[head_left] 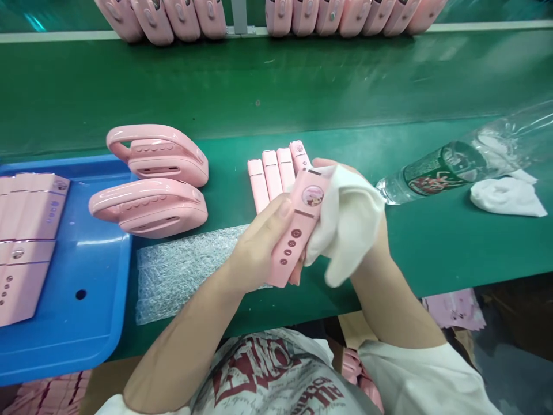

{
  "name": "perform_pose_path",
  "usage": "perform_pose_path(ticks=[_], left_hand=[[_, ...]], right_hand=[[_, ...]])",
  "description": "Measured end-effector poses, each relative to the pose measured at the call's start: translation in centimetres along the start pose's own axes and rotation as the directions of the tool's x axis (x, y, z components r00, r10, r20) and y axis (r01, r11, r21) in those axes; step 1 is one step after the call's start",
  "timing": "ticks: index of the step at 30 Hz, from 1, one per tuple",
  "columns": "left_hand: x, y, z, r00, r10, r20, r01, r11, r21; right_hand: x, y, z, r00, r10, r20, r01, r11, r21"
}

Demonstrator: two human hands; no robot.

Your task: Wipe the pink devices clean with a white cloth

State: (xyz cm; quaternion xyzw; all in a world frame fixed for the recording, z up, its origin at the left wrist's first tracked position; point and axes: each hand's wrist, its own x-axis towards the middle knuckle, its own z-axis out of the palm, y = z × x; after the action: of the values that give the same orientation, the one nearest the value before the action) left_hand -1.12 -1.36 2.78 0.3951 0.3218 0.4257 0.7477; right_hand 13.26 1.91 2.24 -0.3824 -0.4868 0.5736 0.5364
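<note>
My left hand (259, 242) grips a slim pink device (298, 230) with a row of small round icons and a round picture near its top, which looks like a microphone or remote body. Over my right hand (367, 230) drapes a white cloth (352, 219), pressed against the device's right side; most of those fingers are hidden under it. Just beyond my hands, several similar slim pink devices (271, 173) lie side by side on the green table (233, 202). Bubble wrap (185, 276) lies flat below my left forearm.
Two pink units with loop handles (159, 210) stand at the left, near a blue tray (97, 311) holding several slim pink devices. A clear plastic bottle (440, 170) lies at the right beside another white cloth (507, 196). More pink units (185, 17) line the shelf above.
</note>
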Motion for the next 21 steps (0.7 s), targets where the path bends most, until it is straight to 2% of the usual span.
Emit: perform_pose_path(ticks=[3,6,9,11,13,18,19,21], left_hand=[[0.0,-0.5,0.5,0.995,0.058,-0.076,-0.045,0.987,0.157],[0.0,-0.9,0.6,0.99,0.066,-0.125,-0.029,0.961,0.275],[-0.1,-0.7,0.5,0.996,-0.012,-0.085,0.025,0.988,0.152],[-0.1,-0.5,0.4,0.997,-0.065,-0.031,0.066,0.997,0.038],[-0.1,-0.3,0.3,0.996,-0.093,-0.005,0.093,0.996,0.003],[-0.1,-0.4,0.1,0.991,-0.066,-0.118,0.073,0.996,0.051],[-0.1,-0.4,0.1,0.992,-0.081,-0.099,0.083,0.996,0.017],[0.0,-0.3,0.0,0.992,-0.127,0.007,0.127,0.988,-0.083]], right_hand=[[0.1,0.4,-0.2,0.998,-0.056,0.004,0.056,0.998,-0.042],[0.2,1.0,-0.4,0.992,-0.099,-0.079,0.092,0.992,-0.085],[0.1,1.1,-0.5,0.985,-0.134,-0.113,0.119,0.985,-0.125],[0.1,1.0,-0.5,0.989,-0.13,-0.076,0.119,0.984,-0.134],[0.1,0.9,-0.6,0.992,-0.117,-0.05,0.109,0.984,-0.139],[0.0,1.8,-0.5,0.981,-0.14,-0.131,0.119,0.981,-0.155],[0.0,1.9,-0.5,0.981,-0.145,-0.132,0.125,0.98,-0.153],[0.2,1.8,-0.4,0.985,-0.128,-0.114,0.11,0.982,-0.154]])
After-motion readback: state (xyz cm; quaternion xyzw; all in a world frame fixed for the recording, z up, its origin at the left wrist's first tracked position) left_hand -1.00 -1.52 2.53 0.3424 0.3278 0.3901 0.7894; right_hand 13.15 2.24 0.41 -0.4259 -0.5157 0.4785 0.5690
